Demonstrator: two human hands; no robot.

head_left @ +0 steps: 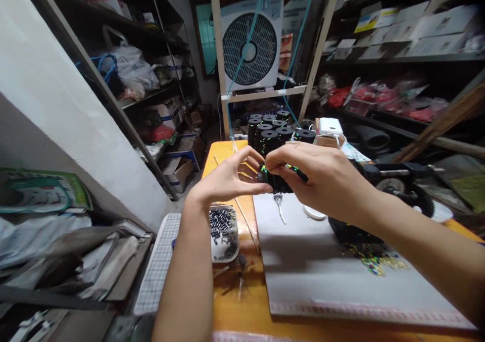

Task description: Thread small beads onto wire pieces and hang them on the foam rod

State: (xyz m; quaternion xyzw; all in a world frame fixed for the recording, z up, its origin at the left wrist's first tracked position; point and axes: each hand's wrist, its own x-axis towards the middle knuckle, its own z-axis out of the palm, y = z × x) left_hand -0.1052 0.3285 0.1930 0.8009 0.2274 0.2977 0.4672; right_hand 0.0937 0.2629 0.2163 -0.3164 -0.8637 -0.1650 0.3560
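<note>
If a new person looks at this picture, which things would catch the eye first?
Probably the large box fan, upright on a frame behind the orange table. Next, the two hands, left and right, meeting at a dark piece with bright green spots, in front of grouped black cylinders. Lower left of them, a white tray holds many small dark, shiny pieces.

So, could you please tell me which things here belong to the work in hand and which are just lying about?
Seemingly in use:
- black piece between both hands
- similar black cylinders behind
- small metallic parts

Seemingly just about:
- fan
- shelf boxes
- bags
</note>
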